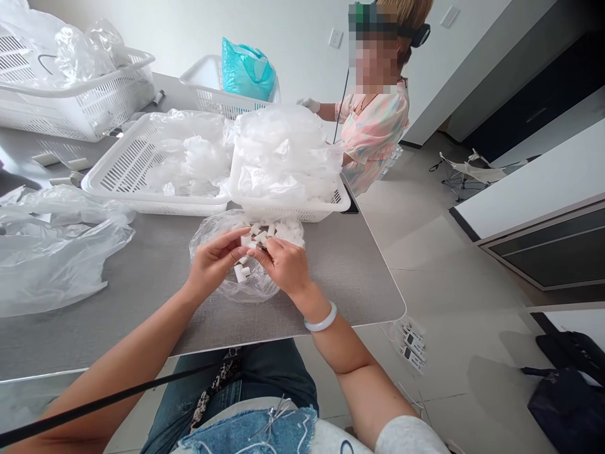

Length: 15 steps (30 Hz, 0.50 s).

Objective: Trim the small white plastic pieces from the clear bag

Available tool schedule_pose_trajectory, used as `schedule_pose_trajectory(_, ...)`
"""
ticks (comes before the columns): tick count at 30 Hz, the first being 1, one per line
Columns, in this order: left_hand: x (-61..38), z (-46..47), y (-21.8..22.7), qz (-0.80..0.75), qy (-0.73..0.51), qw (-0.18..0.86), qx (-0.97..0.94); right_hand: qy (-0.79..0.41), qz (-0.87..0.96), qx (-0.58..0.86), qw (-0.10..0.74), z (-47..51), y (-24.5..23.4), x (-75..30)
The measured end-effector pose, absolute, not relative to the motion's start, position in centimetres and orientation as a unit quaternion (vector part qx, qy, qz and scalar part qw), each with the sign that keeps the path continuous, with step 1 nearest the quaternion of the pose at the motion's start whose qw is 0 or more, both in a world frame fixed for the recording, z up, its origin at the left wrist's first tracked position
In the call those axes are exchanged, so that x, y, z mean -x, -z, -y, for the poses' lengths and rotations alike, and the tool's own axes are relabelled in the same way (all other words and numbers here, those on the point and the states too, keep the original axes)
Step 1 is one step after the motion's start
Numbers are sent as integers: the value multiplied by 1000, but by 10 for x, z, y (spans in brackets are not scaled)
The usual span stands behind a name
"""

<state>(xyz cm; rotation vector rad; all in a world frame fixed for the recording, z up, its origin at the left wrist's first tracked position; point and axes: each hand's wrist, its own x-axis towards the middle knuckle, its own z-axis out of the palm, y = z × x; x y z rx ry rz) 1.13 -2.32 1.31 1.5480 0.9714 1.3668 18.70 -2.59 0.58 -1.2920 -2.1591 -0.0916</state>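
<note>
Crumpled clear plastic bag [255,291] lies on the grey worktop [352,277]; short white tubular plastic fittings [241,272] lie on or in it. Over the bag, left hand [217,261] pinches one white plastic fitting [246,241]; right hand [289,265] curls close beside, own grip cannot be told. Beyond the bag: two white slotted plastic baskets [111,187] heaped with clear film.
</note>
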Motion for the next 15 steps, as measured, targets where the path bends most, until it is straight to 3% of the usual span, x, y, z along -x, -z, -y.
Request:
schedule_pose_trajectory(5,-10,21,-9,-390,-537,443,-603,37,817,489,304,24,-5,-189)
schedule_pose_trajectory(15,-8,21,-14,-384,-532,386,-648,42,841,482,242,22,-7,-190)
